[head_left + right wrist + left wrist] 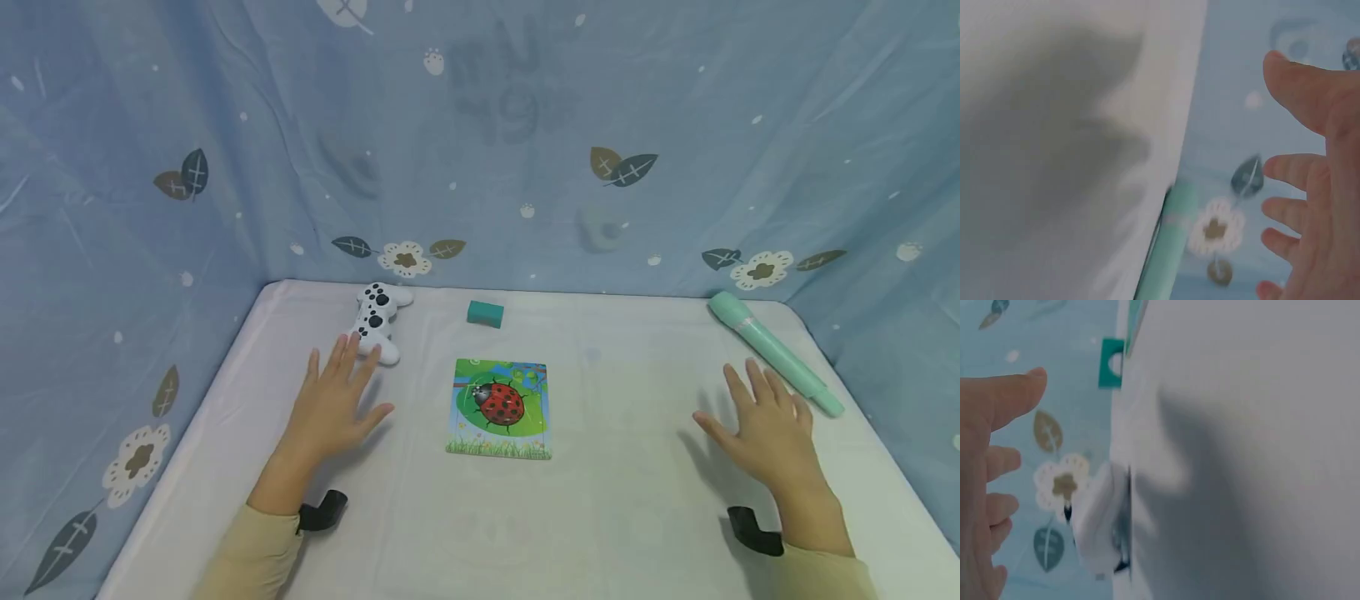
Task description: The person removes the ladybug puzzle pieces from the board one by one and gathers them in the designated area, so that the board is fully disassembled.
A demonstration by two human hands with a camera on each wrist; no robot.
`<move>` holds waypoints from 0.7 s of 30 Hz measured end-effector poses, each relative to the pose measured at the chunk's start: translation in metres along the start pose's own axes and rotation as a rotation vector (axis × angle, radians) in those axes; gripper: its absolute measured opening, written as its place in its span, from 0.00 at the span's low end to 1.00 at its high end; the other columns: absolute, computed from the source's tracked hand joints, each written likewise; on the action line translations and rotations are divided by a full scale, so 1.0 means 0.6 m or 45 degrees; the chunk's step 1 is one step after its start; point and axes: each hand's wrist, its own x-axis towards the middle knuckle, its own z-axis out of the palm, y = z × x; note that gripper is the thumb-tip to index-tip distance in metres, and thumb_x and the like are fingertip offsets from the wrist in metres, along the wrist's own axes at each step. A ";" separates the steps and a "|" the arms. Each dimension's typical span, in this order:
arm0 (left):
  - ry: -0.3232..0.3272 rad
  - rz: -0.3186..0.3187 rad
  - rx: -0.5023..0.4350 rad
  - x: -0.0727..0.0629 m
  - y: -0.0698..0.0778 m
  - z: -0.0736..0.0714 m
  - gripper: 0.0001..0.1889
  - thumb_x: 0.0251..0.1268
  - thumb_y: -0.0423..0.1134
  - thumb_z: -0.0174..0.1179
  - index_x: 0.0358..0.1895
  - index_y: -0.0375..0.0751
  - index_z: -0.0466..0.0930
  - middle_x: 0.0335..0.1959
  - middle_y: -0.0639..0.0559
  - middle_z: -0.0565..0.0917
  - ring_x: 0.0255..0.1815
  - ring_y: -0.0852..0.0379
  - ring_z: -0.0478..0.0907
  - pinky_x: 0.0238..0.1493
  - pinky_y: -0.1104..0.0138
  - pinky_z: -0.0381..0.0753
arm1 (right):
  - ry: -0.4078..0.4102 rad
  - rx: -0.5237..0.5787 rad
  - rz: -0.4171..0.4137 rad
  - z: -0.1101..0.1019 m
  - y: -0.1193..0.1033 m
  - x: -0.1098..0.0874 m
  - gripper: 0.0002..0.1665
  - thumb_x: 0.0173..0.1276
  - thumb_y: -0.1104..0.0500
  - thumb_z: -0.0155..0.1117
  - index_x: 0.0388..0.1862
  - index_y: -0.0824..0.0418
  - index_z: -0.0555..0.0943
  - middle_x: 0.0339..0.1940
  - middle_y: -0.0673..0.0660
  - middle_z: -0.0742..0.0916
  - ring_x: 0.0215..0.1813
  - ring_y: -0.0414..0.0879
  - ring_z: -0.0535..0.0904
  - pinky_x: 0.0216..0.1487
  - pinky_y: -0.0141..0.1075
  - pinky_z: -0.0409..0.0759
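Note:
Fingers spread, my left hand (330,412) hovers over the left part of the table, just in front of a white game controller (375,321) with black paw prints. In the left wrist view the controller (1100,525) lies beyond the fingers, and nothing is in the hand. My right hand (772,433), also spread and holding nothing, is above the right side, near a mint-green microphone-shaped stick (776,354). Between the hands lies a square ladybug picture puzzle (500,410). Behind it sits a small teal block (485,314), whose side shows a round notch in the left wrist view.
A white cloth covers the table (600,517). Blue patterned curtain (525,150) hangs along the back and both sides. A black strap piece (324,511) sits at the left wrist, another (753,533) at the right.

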 end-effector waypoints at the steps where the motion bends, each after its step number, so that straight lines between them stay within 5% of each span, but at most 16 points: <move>1: 0.011 0.037 -0.003 0.006 0.009 0.003 0.43 0.58 0.60 0.57 0.72 0.41 0.58 0.74 0.33 0.52 0.76 0.37 0.47 0.71 0.36 0.43 | 0.013 0.018 -0.037 0.002 -0.011 0.006 0.52 0.64 0.35 0.56 0.73 0.67 0.55 0.73 0.73 0.57 0.73 0.71 0.48 0.61 0.74 0.47; 9: -0.048 0.233 -0.226 0.061 0.081 0.029 0.34 0.63 0.53 0.58 0.69 0.40 0.65 0.68 0.39 0.69 0.69 0.42 0.65 0.70 0.45 0.61 | 0.078 0.225 -0.342 0.045 -0.107 0.067 0.41 0.62 0.47 0.65 0.65 0.72 0.67 0.66 0.72 0.70 0.67 0.68 0.63 0.62 0.64 0.63; 15: -0.150 0.254 -0.522 0.098 0.114 0.053 0.31 0.63 0.45 0.60 0.67 0.35 0.67 0.66 0.43 0.71 0.68 0.45 0.67 0.70 0.53 0.65 | -0.098 0.509 -0.362 0.071 -0.179 0.102 0.35 0.66 0.53 0.62 0.66 0.71 0.67 0.65 0.69 0.73 0.67 0.65 0.66 0.67 0.58 0.65; 21: -0.279 0.232 -0.727 0.123 0.133 0.082 0.30 0.65 0.46 0.59 0.68 0.38 0.66 0.68 0.45 0.70 0.70 0.48 0.65 0.72 0.57 0.63 | -0.185 0.748 -0.387 0.097 -0.243 0.132 0.26 0.65 0.56 0.64 0.59 0.67 0.76 0.57 0.63 0.81 0.58 0.60 0.77 0.59 0.53 0.76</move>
